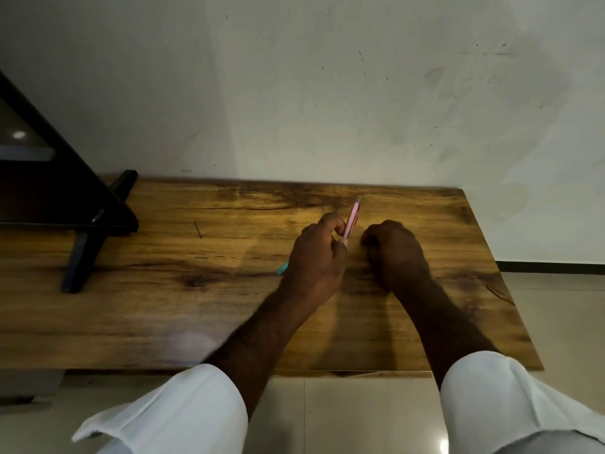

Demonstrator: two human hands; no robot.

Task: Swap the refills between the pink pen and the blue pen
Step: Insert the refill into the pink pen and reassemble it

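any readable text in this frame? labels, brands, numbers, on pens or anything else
None readable.
pink pen, held in the left hand: no print visible on the barrel.
blue pen: only a tip shows from under the left hand, nothing legible.
wooden table, wall, black stand: only grain, smudges and scuffs, no lettering.
right hand: closed and blurred, contents hidden.

Wooden table (pixel 196 316), black stand (pixel 82 257).

pen (pixel 352 218) above table (pixel 163 322), left of right hand (pixel 396 250)
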